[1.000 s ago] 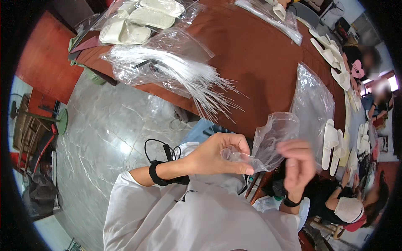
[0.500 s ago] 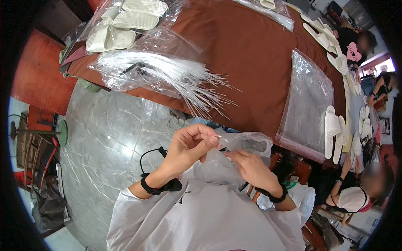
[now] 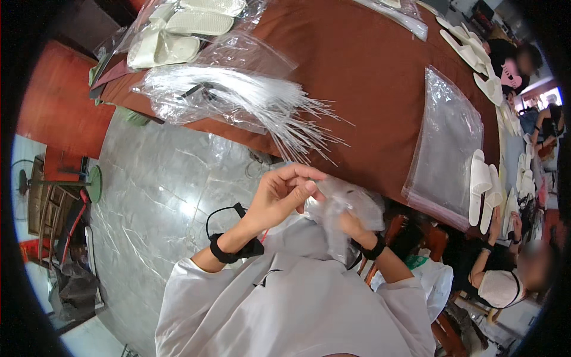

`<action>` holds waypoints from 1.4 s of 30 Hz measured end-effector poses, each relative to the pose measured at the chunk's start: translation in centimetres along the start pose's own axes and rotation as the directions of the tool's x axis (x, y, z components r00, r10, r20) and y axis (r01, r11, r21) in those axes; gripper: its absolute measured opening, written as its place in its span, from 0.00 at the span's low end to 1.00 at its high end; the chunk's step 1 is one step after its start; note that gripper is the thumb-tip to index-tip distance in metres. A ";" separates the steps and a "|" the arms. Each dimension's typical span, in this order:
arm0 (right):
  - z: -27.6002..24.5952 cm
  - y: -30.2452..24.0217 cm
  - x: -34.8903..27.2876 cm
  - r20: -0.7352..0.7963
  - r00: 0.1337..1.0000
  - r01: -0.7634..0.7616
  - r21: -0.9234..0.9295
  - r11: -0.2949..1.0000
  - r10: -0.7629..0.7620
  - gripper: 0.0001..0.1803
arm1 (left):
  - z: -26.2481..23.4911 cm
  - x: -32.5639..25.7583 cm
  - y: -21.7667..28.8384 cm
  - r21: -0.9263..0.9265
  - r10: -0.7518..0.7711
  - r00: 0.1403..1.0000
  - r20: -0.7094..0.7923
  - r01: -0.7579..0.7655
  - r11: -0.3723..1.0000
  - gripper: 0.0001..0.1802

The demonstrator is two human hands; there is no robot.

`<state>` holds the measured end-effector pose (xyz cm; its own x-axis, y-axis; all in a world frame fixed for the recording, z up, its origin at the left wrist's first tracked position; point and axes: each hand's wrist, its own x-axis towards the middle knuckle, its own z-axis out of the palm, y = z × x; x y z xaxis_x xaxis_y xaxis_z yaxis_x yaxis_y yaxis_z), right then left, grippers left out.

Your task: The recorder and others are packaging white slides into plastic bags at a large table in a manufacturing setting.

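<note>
In front of my body I have a clear plastic bag (image 3: 363,205), crumpled and partly see-through. My left hand (image 3: 282,196) pinches the bag's left edge between thumb and fingers. My right hand (image 3: 352,226) is at the bag's right part, with film over its fingers; they are blurred, and I cannot make out whether they grip. Beyond my hands, on the brown cloth-covered table (image 3: 357,101), a bundle of thin white ties (image 3: 250,98) spreads its loose ends toward me. A flat stack of clear plastic bags (image 3: 449,149) lies to the right.
Off-white slippers (image 3: 163,47) rest on plastic at the far left. White slippers (image 3: 485,184) line the table's right side, where other people (image 3: 505,279) sit. A green-and-black fan (image 3: 92,184) stands on the grey marbled floor (image 3: 148,190). A white bag (image 3: 431,282) is at my right.
My right hand has drawn slightly down, and the plastic bag has bunched up over it. My left hand keeps its pinch. The whole view has shifted a little.
</note>
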<state>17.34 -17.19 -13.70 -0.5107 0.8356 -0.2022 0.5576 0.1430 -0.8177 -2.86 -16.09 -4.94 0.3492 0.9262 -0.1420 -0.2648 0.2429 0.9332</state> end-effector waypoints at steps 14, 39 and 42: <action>-1.4 -0.1 -3.2 0.083 0.946 -0.256 -0.399 0.881 0.312 0.25 | -5.0 3.9 -14.2 0.701 0.049 0.909 0.414 -0.353 0.620 0.50; -10.6 -9.6 -4.6 -0.557 0.828 -0.079 -0.226 0.971 -0.063 0.30 | -5.2 -0.8 -1.2 0.774 -0.115 0.984 0.139 -0.035 0.632 0.38; -10.9 -11.3 -5.0 -0.558 0.823 -0.050 -0.251 0.967 -0.103 0.32 | -1.7 -2.4 5.0 0.606 0.037 0.982 0.187 -0.145 0.782 0.43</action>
<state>20.71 -17.18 2.39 -0.1125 0.9694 0.2184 0.7290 0.2298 -0.6448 -6.57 -16.57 -0.51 0.5015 0.8641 -0.0432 0.2868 -0.1189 0.9506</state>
